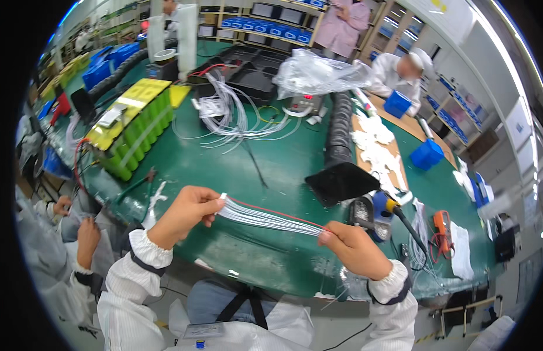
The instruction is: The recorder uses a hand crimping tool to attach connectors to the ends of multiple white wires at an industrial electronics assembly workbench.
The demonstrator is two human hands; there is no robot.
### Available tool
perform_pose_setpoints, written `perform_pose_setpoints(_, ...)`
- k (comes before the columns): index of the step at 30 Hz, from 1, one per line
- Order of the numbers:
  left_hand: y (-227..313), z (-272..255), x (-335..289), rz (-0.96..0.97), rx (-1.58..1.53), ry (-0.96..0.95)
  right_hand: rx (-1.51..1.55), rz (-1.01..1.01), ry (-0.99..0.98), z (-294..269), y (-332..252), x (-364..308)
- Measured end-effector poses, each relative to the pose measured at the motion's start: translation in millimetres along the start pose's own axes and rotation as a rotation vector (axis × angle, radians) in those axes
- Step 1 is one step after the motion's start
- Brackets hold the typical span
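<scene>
A wiring harness (271, 220) of thin white wires and one red wire stretches between my two hands, above the near part of the green table. My left hand (191, 212) pinches its small white connector at the left end. Gathered in the fingers of my right hand (353, 245) is the other end of the bundle, partly hidden by them. Beyond my left hand stands a battery pack (137, 134) of green cells with a yellow top. A loose heap of white wires (230, 108) lies farther back.
Right of centre, a black fume hose (340, 131) ends in a black hood (341, 182). Near it are a soldering iron holder (381, 213) and an orange multimeter (441, 228). Pliers (144, 182) lie by the battery pack. Co-workers sit at left (87, 240) and far right (400, 73).
</scene>
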State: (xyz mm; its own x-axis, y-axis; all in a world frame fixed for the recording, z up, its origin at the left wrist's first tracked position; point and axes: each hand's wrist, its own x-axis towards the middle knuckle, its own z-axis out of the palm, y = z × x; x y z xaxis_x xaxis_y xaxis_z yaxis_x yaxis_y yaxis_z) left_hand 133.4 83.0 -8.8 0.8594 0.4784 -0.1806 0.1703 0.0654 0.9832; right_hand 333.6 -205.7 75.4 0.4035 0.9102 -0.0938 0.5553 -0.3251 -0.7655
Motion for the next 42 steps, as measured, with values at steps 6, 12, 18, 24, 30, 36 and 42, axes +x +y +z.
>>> perform_pose_setpoints(6,-26,18,9,-0.051,0.025,0.106,-0.167,0.067,-0.042,12,69,15)
perform_pose_setpoints(12,-34,-1,-3,0.182,0.643,0.290,-0.129,0.006,0.004,18,98,25)
perform_pose_setpoints(18,23,44,9,0.550,0.837,0.315,0.126,0.120,0.303,19,123,35)
perform_pose_setpoints(24,15,114,47,0.699,0.949,-0.014,0.111,0.049,0.357,39,123,38)
perform_pose_setpoints(30,-11,149,65,0.732,1.033,-0.071,0.019,0.014,0.386,39,124,36)
perform_pose_setpoints(36,-8,141,67,0.770,0.818,0.026,-0.055,-0.027,0.382,38,122,37)
perform_pose_setpoints(42,8,128,69,0.788,0.649,0.119,-0.074,-0.027,0.392,38,121,38)
